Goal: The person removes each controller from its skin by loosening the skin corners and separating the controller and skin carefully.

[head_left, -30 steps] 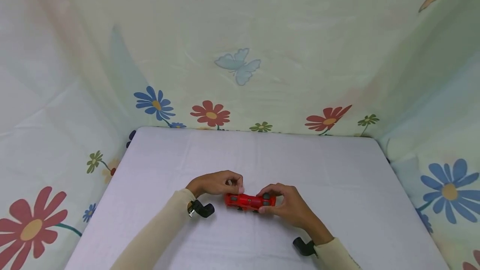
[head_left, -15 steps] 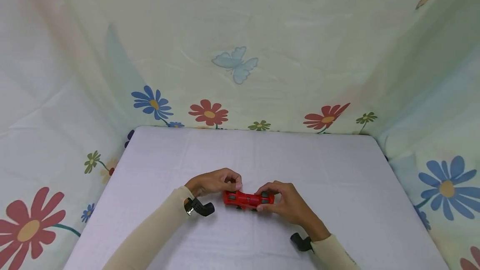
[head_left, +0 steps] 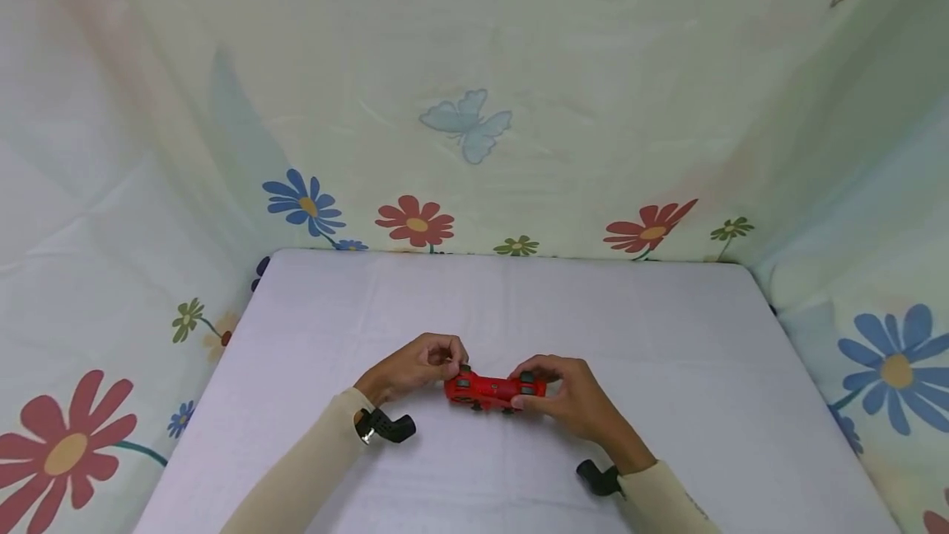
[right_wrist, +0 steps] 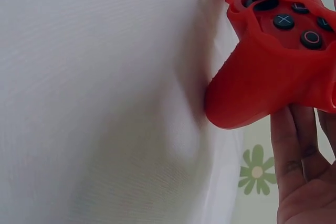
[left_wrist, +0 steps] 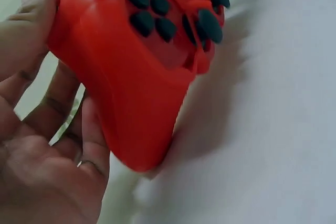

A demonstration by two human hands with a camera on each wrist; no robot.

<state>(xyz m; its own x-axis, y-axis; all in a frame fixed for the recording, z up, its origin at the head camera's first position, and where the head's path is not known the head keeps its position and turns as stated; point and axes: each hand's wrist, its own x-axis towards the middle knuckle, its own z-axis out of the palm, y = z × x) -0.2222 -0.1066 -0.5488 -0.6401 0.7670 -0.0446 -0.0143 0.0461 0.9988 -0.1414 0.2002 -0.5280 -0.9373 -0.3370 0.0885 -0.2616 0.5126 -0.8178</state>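
A red game controller (head_left: 491, 388) in a soft red cover stands tilted on the white-covered table, between both hands. My left hand (head_left: 413, 367) pinches its left shoulder edge, beside a dark trigger. In the left wrist view, the thumb (left_wrist: 31, 30) lies against the controller's edge, above the dark direction buttons (left_wrist: 152, 14), and the other fingers curl behind the red grip (left_wrist: 139, 114). My right hand (head_left: 578, 394) holds the opposite end between thumb and fingers. The right wrist view shows that end's red grip (right_wrist: 252, 82) down at the cloth, with fingers behind it.
The white cloth-covered table (head_left: 630, 328) spreads around the hands. A flowered curtain (head_left: 563, 147) hangs at the back and on both sides. Small black cameras sit on the wrists, one at the left cuff (head_left: 393, 427) and one at the right (head_left: 596, 478).
My left hand has shifted left along the controller's upper edge to its left corner, where a dark trigger now shows by the fingertips. The right hand keeps its hold, nearly still.
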